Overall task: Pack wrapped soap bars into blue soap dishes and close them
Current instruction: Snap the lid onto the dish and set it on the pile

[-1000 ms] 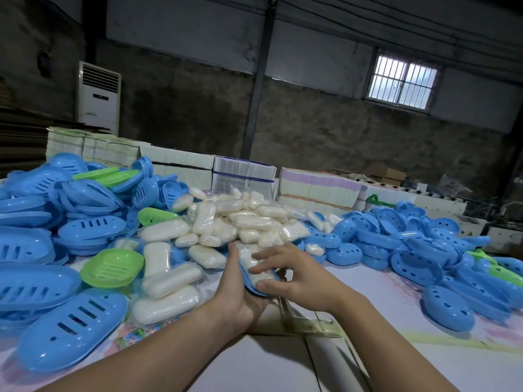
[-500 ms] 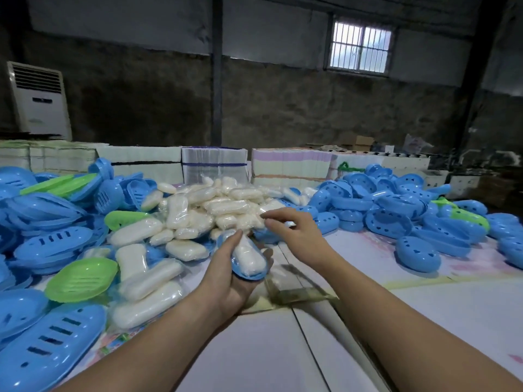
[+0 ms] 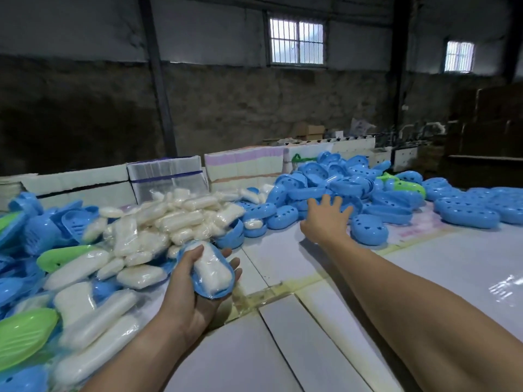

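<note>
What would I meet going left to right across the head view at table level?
Green soap dish → pile of wrapped soap bars → left hand holding an open blue dish with a soap bar → right hand, fingers spread → pile of blue lids.

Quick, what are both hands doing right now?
Left hand: holds a blue soap dish with a wrapped soap bar in it.
Right hand: open, fingers spread, holding nothing, reaching toward the blue lids.

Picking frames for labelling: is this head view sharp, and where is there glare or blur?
Head view: wide-angle bending at the edges; barred window blown out; glare patch on the table; reaching right hand slightly soft; left hand and its soap dish fairly sharp.
</note>
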Demonstrator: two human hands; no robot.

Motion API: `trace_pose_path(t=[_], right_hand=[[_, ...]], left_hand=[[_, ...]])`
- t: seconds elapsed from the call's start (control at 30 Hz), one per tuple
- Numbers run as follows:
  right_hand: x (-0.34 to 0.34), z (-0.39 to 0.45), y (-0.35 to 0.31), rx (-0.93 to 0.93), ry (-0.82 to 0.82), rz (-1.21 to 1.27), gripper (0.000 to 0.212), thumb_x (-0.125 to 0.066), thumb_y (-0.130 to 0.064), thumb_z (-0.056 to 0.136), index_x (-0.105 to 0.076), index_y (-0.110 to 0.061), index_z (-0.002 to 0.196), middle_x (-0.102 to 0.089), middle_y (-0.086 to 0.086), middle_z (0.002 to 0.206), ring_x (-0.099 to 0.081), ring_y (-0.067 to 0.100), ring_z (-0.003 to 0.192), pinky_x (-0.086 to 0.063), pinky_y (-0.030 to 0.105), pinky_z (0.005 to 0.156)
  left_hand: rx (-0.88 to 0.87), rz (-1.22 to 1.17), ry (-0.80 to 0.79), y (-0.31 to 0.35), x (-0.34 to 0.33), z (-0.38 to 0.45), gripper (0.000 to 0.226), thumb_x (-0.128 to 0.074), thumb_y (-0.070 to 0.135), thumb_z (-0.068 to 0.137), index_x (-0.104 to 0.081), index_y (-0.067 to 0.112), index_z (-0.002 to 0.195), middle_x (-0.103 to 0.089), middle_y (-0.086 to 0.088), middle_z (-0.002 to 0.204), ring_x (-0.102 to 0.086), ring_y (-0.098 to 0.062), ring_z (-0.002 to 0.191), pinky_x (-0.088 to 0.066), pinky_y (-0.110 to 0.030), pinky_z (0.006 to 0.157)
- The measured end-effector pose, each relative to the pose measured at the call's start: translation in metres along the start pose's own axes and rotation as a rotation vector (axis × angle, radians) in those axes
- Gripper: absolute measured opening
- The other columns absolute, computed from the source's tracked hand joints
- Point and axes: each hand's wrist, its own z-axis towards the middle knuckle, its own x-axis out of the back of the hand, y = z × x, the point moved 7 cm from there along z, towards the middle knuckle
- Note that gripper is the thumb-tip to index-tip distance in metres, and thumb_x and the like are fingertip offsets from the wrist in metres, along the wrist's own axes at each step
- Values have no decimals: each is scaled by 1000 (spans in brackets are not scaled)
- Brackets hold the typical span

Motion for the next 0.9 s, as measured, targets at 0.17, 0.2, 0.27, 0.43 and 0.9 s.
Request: trace_pose_path(t=[0.17, 0.2, 0.27, 0.43, 0.9], right_hand=[[-17, 28, 35, -84, -51, -86, 44, -49, -33, 92, -44, -17, 132, -38, 17, 145, -30, 40, 135, -28, 52, 107], [-19, 34, 41, -100, -43, -71, 44, -49, -32, 92, -43, -17, 133, -37, 17, 145, -31, 40, 134, -30, 50, 107], [-19, 47, 51, -141, -17, -32, 44, -49, -31, 92, -43, -17, 133, -34, 19, 146, -29, 41, 134, -30, 48, 107], [-20, 70, 86, -301, -38, -53, 41, -47, -33, 93, -50, -21, 132, -22, 23, 152, -19, 45, 140, -25, 51, 110], [3, 30, 34, 21, 165, 302, 52, -58, -8, 91, -51, -35, 135, -44, 8, 122, -54, 30, 97, -42, 37, 72]], left_hand=[[-5, 83, 20, 0, -1, -1, 36, -55, 29, 98, -62, -2, 116, -71, -22, 114, -74, -33, 84, -63, -40, 56], [-7, 97, 22, 0, 0, 0, 35, -55, 30, 98, -63, -1, 113, -71, -22, 114, -73, -35, 88, -63, -40, 56], [-14, 121, 17, -1, 2, 3, 37, -55, 32, 98, -65, -1, 112, -72, -22, 112, -71, -37, 95, -63, -42, 61], [-48, 130, -16, -1, 3, 10, 43, -54, 34, 98, -77, 0, 87, -78, -17, 94, -77, -29, 73, -63, -43, 57], [-73, 123, -1, 0, 4, 11, 47, -53, 28, 98, -80, 4, 68, -77, -14, 82, -76, -26, 69, -60, -37, 52]])
